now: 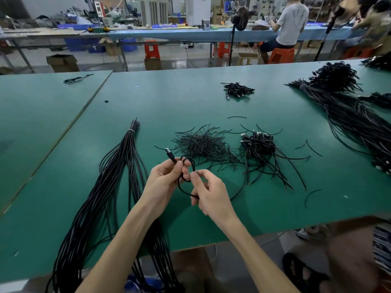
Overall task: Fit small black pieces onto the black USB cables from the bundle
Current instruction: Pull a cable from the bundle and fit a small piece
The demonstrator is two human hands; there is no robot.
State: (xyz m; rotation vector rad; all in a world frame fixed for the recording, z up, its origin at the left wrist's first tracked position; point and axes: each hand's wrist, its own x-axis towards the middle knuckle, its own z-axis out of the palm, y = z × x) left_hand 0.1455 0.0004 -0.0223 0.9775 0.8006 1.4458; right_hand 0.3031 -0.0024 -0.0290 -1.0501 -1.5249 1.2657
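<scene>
Mid-frame, gripping one looped cable (180, 187) with left hand (167, 178) and right hand (211, 193), close together. Could spring open if a pinch slips. Might snag the short pieces (203, 144) just above.

Single head-worn wide-angle view, looking forward and down over the green bench (169, 98).
It sits close above the person's left hand (163, 178) and right hand (211, 193), just below centre towards 6 o'clock; the bench runs away to 12 o'clock, where the workshop (169, 49) behind shows, bent by the lens.
</scene>
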